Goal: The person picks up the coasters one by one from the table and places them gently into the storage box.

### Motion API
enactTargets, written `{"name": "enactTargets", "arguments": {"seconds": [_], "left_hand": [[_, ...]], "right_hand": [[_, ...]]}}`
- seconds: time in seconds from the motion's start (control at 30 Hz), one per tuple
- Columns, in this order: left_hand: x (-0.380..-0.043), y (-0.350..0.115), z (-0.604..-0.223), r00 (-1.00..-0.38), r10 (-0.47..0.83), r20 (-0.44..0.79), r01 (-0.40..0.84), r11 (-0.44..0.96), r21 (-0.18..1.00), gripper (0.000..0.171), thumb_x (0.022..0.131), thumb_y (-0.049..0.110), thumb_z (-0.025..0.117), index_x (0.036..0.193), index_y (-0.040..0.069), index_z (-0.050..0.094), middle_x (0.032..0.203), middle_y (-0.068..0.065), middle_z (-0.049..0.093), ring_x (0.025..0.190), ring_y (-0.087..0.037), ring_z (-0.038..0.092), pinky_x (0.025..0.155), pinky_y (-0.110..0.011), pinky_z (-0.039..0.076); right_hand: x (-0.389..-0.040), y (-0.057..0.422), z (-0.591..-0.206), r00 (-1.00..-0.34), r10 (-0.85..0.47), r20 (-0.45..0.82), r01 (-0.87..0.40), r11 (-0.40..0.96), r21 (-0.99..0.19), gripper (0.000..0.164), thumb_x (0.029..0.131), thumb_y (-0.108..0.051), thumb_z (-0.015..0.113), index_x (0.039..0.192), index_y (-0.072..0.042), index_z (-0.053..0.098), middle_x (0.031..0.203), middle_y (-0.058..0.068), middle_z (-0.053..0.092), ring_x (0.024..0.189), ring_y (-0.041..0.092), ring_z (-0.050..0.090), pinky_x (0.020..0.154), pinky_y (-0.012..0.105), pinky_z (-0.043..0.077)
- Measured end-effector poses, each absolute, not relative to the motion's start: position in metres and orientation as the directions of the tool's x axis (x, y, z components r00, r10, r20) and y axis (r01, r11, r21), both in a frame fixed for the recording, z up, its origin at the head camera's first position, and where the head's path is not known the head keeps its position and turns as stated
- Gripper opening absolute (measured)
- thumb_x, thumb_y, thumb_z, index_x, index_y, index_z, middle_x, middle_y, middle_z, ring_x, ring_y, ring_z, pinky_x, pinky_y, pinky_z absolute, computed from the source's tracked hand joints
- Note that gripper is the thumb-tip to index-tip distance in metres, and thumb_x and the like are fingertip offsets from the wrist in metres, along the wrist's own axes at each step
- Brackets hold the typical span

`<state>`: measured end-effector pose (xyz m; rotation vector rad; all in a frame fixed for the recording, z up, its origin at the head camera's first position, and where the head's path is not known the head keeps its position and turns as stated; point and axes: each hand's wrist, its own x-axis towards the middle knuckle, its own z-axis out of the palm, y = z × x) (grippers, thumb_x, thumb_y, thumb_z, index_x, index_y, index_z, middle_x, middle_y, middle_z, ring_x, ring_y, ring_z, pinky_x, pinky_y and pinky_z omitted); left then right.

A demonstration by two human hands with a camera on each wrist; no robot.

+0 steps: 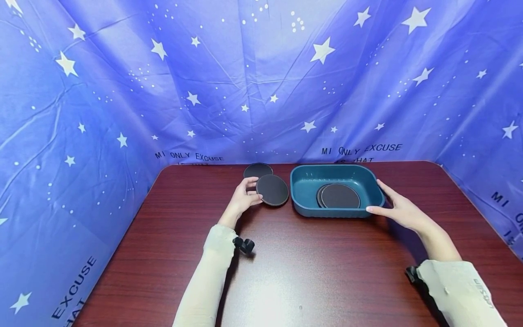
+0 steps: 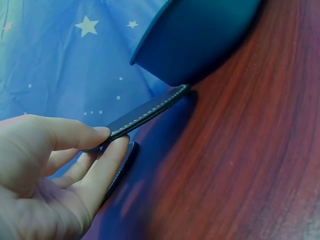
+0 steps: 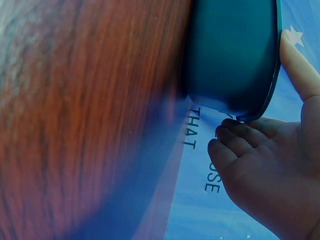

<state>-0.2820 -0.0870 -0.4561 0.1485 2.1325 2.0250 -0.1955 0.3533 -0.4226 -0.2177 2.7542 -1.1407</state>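
Observation:
My left hand (image 1: 244,198) pinches a round dark coaster (image 1: 273,190) between thumb and fingers, just left of the teal basin (image 1: 333,212). Pale stitching runs along the coaster's edge in the left wrist view, where the coaster is tilted. Behind it on the table lies another dark round coaster (image 1: 257,170), partly covered. Inside the basin a few similar coasters (image 1: 341,196) lie stacked, their exact count unclear. My right hand (image 1: 402,210) holds the basin's near right corner, thumb at the front rim and fingers at the right side; its palm (image 3: 272,165) faces the basin.
The dark red wooden table (image 1: 171,254) reflects a bright glare near its front. Its far edge runs close behind the basin. A blue curtain (image 1: 245,81) with white stars and lettering surrounds the back and sides.

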Motion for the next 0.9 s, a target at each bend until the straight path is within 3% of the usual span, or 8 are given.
{"name": "enactTargets", "arguments": {"seconds": [0.53, 0.9], "left_hand": [[-0.285, -0.083, -0.438, -0.996, 0.094, -0.006, -0.018, -0.126, 0.992, 0.068, 0.084, -0.023, 0.057, 0.145, -0.001, 0.04, 0.131, -0.018, 0.044, 0.08, -0.005, 0.062, 0.068, -0.019, 0.061], [-0.285, -0.074, -0.426, -0.994, 0.087, 0.064, 0.051, -0.142, 0.988, 0.068, 0.083, -0.022, 0.058, 0.145, -0.001, 0.04, 0.138, -0.021, 0.043, 0.083, -0.006, 0.062, 0.069, -0.018, 0.061]], "right_hand": [[-0.197, 0.354, -0.423, -0.978, -0.19, -0.089, -0.073, 0.704, -0.707, 0.103, 0.092, -0.037, 0.069, 0.16, -0.005, -0.001, 0.162, 0.033, 0.008, 0.146, 0.057, 0.015, 0.111, 0.074, 0.023], [-0.195, 0.354, -0.422, -0.977, -0.194, -0.088, -0.073, 0.693, -0.717, 0.103, 0.092, -0.036, 0.07, 0.16, -0.005, -0.002, 0.163, 0.032, 0.007, 0.145, 0.058, 0.015, 0.111, 0.075, 0.023]]}}
